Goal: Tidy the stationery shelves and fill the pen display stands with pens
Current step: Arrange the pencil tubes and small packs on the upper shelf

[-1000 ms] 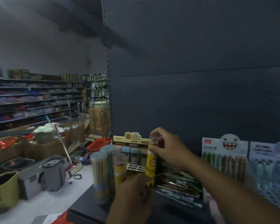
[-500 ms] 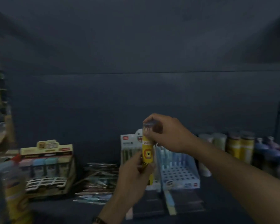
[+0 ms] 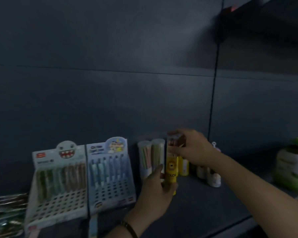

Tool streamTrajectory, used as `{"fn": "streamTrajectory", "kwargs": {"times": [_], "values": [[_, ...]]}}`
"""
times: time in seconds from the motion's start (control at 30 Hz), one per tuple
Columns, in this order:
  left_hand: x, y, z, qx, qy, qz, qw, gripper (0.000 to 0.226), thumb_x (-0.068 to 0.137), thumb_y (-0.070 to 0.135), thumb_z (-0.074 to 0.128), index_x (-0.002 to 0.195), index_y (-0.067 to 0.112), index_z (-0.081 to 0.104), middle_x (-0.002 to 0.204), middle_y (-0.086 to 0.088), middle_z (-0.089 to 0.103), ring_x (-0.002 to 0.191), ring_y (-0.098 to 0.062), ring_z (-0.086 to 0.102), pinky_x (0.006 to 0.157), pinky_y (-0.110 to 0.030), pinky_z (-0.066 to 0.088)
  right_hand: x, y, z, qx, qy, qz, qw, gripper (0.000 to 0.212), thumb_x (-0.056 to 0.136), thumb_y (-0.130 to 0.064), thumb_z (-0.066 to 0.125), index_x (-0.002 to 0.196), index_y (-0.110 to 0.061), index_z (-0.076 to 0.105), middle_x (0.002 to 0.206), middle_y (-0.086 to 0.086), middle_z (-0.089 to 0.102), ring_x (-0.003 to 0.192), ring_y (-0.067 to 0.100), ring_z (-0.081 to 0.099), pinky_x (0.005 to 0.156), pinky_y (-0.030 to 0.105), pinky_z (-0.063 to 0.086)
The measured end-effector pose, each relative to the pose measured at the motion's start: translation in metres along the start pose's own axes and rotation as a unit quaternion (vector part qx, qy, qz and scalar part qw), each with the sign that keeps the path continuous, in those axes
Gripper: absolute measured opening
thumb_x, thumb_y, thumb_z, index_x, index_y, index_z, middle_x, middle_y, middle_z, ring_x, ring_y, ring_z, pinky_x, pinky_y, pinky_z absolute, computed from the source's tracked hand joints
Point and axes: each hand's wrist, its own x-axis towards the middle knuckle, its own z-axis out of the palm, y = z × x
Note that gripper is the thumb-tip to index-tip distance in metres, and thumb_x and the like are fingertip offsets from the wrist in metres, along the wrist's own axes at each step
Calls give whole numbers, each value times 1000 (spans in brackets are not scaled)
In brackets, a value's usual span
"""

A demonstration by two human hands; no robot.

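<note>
I hold a tall yellow pencil tube [image 3: 171,167] with a lion picture upright over the dark shelf [image 3: 213,203]. My left hand [image 3: 156,191] grips its lower part and my right hand [image 3: 192,149] closes over its clear cap. Just left of it stand two clear tubes of pastel pencils [image 3: 150,157]. Further left are two pen display stands: a blue one [image 3: 108,174] with a cartoon header and a pale one [image 3: 58,182] with a toothy monster face. Both hold pens in their back rows and show bare holes in front.
More yellow tubes [image 3: 184,166] and small pale figures [image 3: 212,177] stand behind my right hand. A green jar [image 3: 292,169] sits at the far right. Loose packed pens [image 3: 6,213] lie at the far left. A dark back panel rises behind the shelf.
My view has swung right along the shelf. Both hands carried the yellow tube right, from in front of the blue stand to beside the clear pencil tubes, and lower toward the shelf.
</note>
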Motion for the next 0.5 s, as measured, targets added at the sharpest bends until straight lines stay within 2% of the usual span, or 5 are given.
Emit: {"fn": "streamTrajectory", "kwargs": {"times": [0.1,0.17,0.23,0.3,0.5], "values": [[12,-9,42,81,-76,-46,993,95,95,54,68,165,33,7,168,11,23,153,-10,29,126,-35,27,-3,39,-15,-18,14,30,999,43,87,-35,83,126,-35,65,95,-21,66,85,-6,63,64,6,47],[20,-14,65,132,-109,-64,983,102,97,58,61,167,28,-7,175,6,2,160,-17,12,129,-37,17,-2,62,-21,-31,16,52,998,43,87,-31,82,125,-34,63,98,-14,68,88,3,67,71,22,58],[29,-19,85,198,-121,-33,972,97,99,61,55,167,29,-6,175,6,-4,160,-20,9,129,-40,15,2,80,-21,-54,16,71,996,44,86,-29,82,125,-33,62,102,-8,70,90,10,68,78,35,62],[37,-25,99,257,-130,11,958,88,98,66,51,165,35,4,172,9,5,157,-22,15,129,-46,17,7,94,-18,-79,10,73,994,44,85,-31,81,123,-35,61,106,-5,71,93,15,69,81,42,62],[60,-34,112,292,-156,38,943,78,93,74,42,160,52,10,170,13,6,157,-23,8,127,-56,8,21,125,-8,-107,-2,78,991,49,87,-33,79,128,-35,53,112,3,72,99,26,68,85,50,60]]}}
